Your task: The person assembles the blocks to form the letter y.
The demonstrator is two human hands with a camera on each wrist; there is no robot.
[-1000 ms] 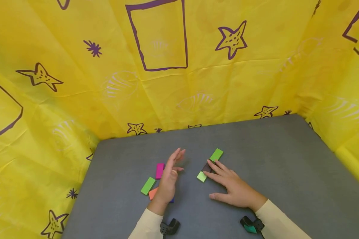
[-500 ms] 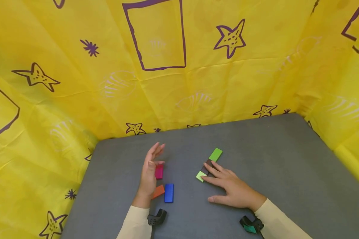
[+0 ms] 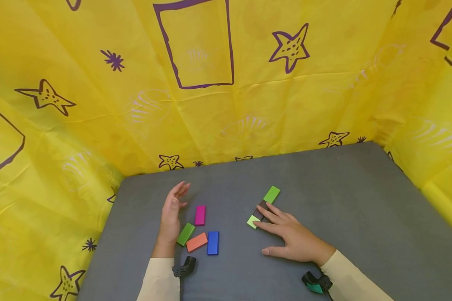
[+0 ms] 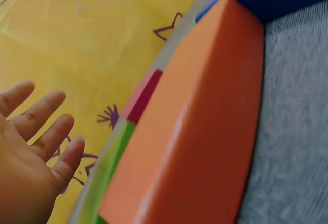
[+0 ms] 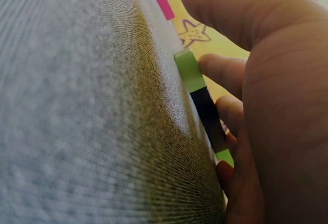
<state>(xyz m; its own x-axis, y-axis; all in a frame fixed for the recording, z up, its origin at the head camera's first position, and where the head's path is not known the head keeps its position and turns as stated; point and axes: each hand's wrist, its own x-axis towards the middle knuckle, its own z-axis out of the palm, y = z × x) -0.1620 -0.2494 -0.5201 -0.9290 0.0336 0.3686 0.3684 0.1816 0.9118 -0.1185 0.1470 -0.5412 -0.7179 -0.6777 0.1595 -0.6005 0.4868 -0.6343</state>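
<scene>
My right grip [image 3: 295,238] is spread wide, fingertips resting on the pale-green block [image 3: 252,223] and dark block [image 3: 259,213], clasping neither. My left grip [image 3: 170,219], fingers extended, palm inward, holding nothing, has shifted outward since half a second ago, uncovering the darker green block [image 3: 186,234] beside it.

Right hand [image 3: 295,240] on dark block [image 3: 263,205] (between green blocks [image 3: 272,195])

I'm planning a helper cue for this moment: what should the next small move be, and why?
Probably the left hand should reach across to the magenta rectangular block: that hand is open and empty, with the block near its fingertips, while the right hand appears to be touching the light-green block and dark block in the row.
</scene>
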